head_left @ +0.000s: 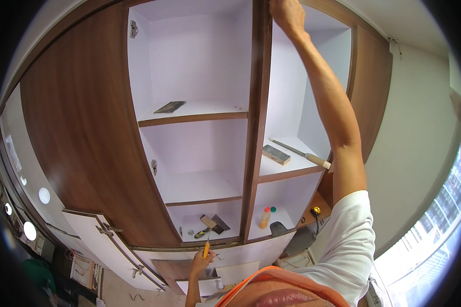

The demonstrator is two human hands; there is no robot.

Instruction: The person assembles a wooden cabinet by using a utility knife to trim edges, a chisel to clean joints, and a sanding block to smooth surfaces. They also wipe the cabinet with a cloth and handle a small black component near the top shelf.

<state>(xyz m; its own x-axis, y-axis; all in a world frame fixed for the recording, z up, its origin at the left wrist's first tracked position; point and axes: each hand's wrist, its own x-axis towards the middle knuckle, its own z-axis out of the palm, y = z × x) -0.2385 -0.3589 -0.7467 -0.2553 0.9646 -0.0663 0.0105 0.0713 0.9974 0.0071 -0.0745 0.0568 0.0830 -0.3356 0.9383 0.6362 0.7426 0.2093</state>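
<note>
Left hand holds an orange-handled screwdriver low at the wardrobe; right hand reaches its top.

The orange-handled screwdriver sits at 6 o'clock, upright, the left hand with its grip clamped around the handle, just below the lowest shelf. The right hand, at 12 o'clock, rests on the brown centre divider; whether its grip is closed I cannot tell. A wooden block and a wooden-handled tool lie on the shelf at 3 o'clock.
</note>
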